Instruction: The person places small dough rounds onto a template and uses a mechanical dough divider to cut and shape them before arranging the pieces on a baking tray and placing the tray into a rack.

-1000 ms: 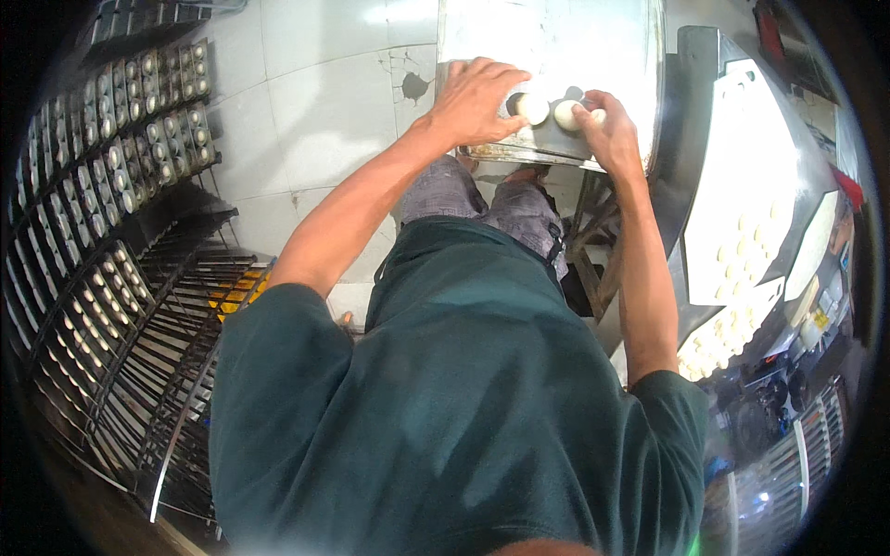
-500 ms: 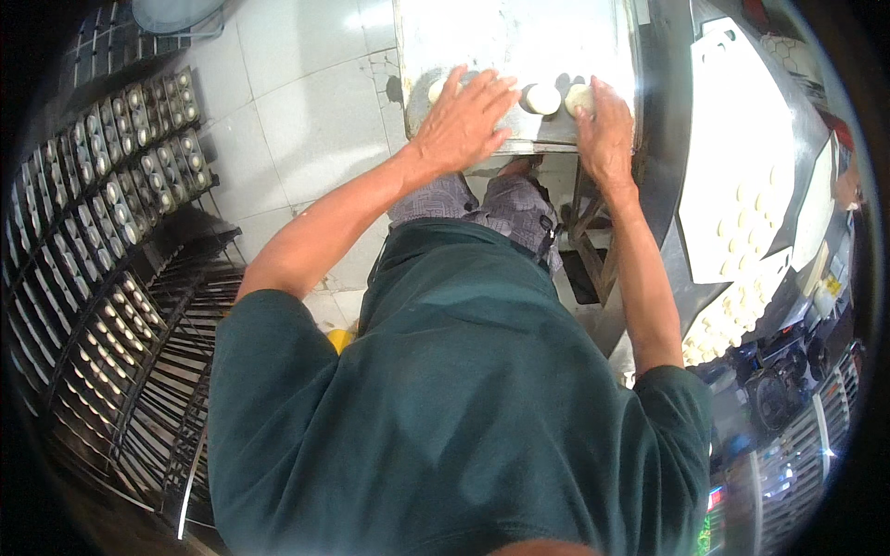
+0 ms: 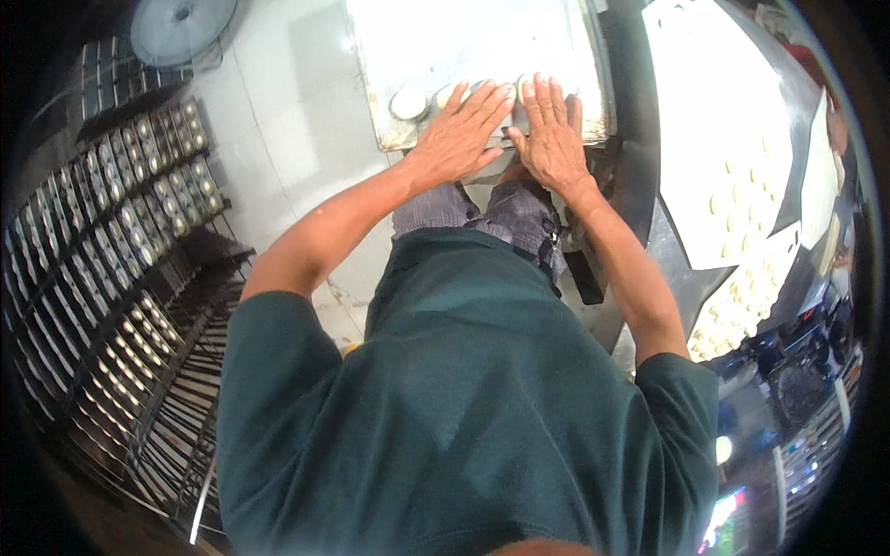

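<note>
In front of me is a pale, worn metal tray [image 3: 464, 37] with a row of round, pale dough pieces along its near edge. The leftmost dough piece [image 3: 409, 104] lies in plain sight, just left of my left hand [image 3: 464, 132]. That hand is flat, fingers stretched forward, partly over a second dough piece [image 3: 450, 96]. My right hand [image 3: 553, 139] lies close beside it, palm down with fingers extended. Its fingertips partly cover another dough piece [image 3: 526, 85]. What lies under both palms is hidden.
At left, a dark metal rack [image 3: 167, 250] carries many trays of small pale rounds. A grey disc-shaped lid [image 3: 181, 28] is at upper left. On the right, a metal counter [image 3: 654, 227] bears white boards [image 3: 705, 93] with dough pieces. Another person's hand [image 3: 837, 134] shows at far right.
My right hand has moved left from the rightmost dough piece, its fingers now extended beside my left hand. The view has shifted, and more dough shows left of my left hand.
</note>
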{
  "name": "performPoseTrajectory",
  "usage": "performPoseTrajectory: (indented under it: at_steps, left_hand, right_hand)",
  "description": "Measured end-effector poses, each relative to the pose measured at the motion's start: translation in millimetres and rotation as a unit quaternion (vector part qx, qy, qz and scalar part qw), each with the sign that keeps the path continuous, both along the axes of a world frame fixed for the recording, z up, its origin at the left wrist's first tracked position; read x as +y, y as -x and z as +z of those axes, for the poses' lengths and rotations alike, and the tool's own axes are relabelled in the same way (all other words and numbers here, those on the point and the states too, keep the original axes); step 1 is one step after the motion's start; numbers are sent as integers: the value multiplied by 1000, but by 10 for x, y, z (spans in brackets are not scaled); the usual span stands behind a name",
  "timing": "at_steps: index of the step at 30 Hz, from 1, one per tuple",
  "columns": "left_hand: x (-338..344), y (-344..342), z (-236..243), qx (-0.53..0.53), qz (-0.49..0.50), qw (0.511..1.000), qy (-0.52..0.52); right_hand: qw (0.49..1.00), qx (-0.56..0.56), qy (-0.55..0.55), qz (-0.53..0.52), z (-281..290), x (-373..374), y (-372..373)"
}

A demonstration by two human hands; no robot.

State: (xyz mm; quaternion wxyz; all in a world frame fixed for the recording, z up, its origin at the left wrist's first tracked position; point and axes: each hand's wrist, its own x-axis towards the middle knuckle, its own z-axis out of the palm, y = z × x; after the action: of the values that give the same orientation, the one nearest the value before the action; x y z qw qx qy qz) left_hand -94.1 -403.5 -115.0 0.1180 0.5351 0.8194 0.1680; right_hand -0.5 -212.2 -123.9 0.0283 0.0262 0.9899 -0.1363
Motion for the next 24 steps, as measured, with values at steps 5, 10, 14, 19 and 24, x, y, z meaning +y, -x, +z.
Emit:
performPoseTrajectory:
  at_steps: [5, 10, 14, 19, 24]
  left_hand:
    - [26, 19, 23, -23, 15, 995, 99]
    - [290, 1, 246, -18, 26, 997, 66]
    - [1766, -183, 690, -32, 15, 987, -157]
    - [3621, -572, 758, -58, -8, 990, -132]
    - [4099, -739, 869, -203, -69, 975, -50]
  right_hand:
    - [973, 100, 190, -83, 848, 442, -169]
    - [920, 210, 50, -327, 1118, 2116, -1184]
    - [932, 27, 57, -356, 1428, 2477, -1595]
    - [948, 68, 66, -304, 1354, 2430, -1593]
    - [760, 123, 449, -454, 1245, 2544, -1845]
